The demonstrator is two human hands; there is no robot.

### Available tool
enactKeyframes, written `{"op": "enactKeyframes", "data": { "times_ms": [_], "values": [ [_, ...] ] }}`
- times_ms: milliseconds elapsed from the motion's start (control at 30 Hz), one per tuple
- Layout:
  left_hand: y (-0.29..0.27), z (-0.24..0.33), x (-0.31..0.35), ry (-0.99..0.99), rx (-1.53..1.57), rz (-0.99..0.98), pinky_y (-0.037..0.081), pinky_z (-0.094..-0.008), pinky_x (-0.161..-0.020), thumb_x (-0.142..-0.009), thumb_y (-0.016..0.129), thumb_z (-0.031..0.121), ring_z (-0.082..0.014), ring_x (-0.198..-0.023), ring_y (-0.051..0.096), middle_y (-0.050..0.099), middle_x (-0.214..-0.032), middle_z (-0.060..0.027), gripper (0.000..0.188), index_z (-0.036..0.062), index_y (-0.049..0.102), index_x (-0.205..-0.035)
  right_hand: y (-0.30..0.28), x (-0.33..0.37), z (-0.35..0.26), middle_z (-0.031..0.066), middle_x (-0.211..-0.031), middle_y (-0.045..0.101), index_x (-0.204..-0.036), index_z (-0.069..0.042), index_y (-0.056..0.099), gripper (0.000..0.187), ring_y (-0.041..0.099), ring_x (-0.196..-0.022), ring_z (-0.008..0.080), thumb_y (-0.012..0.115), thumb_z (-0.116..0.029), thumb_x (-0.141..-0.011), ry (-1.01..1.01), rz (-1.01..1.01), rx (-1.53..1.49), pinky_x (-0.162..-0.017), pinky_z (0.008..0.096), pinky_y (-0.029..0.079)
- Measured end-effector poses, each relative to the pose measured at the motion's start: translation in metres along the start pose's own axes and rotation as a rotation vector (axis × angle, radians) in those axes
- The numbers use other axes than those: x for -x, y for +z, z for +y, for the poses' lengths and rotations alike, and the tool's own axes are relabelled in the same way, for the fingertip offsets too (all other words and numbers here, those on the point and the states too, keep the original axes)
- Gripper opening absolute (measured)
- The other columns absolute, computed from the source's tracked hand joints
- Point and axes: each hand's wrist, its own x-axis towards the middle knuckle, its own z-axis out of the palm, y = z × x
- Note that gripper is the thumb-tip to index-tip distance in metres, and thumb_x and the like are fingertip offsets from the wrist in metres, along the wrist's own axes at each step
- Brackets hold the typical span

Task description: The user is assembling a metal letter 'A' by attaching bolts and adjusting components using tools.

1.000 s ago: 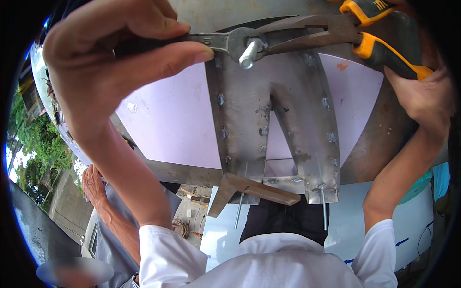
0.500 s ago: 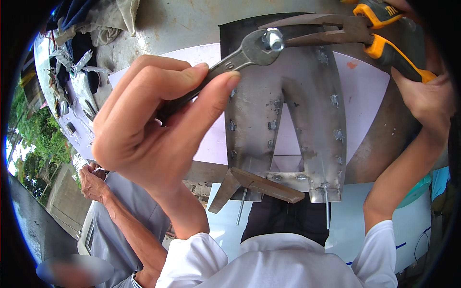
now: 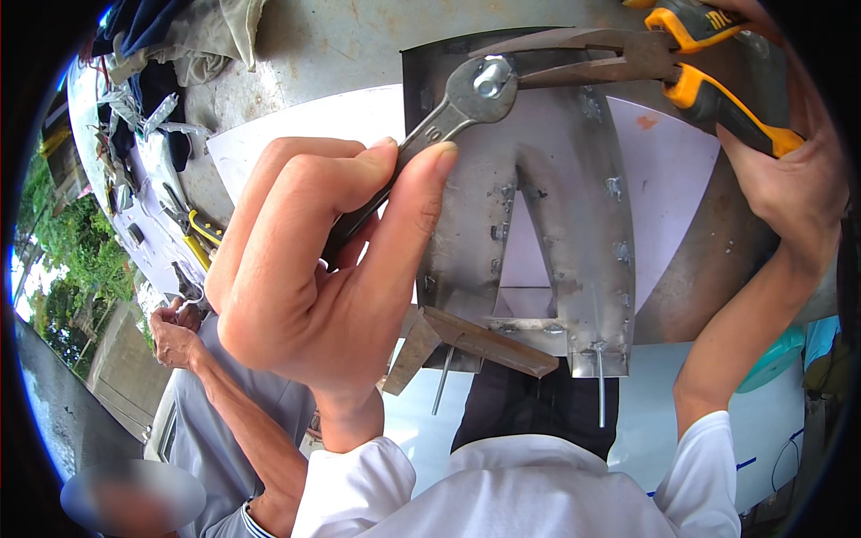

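My left hand [image 3: 327, 269] pinches a grey metal wrench [image 3: 429, 134] between thumb and fingers, its head raised over the work. A small shiny nut or bolt [image 3: 490, 79] sits at the wrench head. Reaching in from the right, the rusty jaws of long-nose pliers [image 3: 628, 56] end beside that fastener; whether they grip it is hidden. My right hand [image 3: 780, 179] is closed on their orange-and-black handles. Beneath lies a welded sheet-metal letter A shape [image 3: 592, 224] with two thin metal rods [image 3: 602, 394] sticking out of its feet.
A brown angled metal piece [image 3: 493, 342] lies across the shape's lower left. A pale sheet [image 3: 677, 161] is under it on the metal table [image 3: 341, 45]. At left are cloths [image 3: 211, 40], yellow-handled pliers [image 3: 199, 238] and another person's hand [image 3: 177, 336].
The wrench head has turned and now sits around the small fastener. My left hand has dropped slightly and shifted right; the pliers have moved slightly left.
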Motion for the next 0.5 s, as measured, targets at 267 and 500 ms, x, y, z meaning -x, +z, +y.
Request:
{"op": "enactKeyframes", "data": {
  "times_ms": [267, 500],
  "values": [
    [0.0022, -0.0019, 0.0001, -0.016, 0.012, 0.017, 0.053, -0.0162, -0.064, -0.081, 0.081, -0.013, -0.0072, -0.075, 0.064, 0.070, -0.087, -0.0112, 0.014, -0.0089, 0.070, -0.090, -0.0023, 0.0006, 0.0027, 0.0131, -0.121, 0.062, -0.121, 0.001, 0.061, 0.056, 0.066, -0.113, 0.0266, 0.069, 0.010, -0.066, -0.004, -0.004, 0.015, -0.103, 0.0360, 0.051],
    [0.0029, -0.0056, 0.0003, 0.033, 0.024, 0.029, 0.049, -0.0158, -0.061, -0.079, 0.082, -0.015, -0.0062, -0.072, 0.063, 0.071, -0.085, -0.0120, 0.016, -0.0087, 0.069, -0.087, -0.0025, -0.0013, -0.0005, 0.0134, -0.122, 0.063, -0.122, 0.001, 0.061, 0.056, 0.066, -0.114, 0.0267, 0.069, 0.011, -0.067, -0.013, -0.013, 0.026, -0.104, 0.0361, 0.051]
  ]
}}
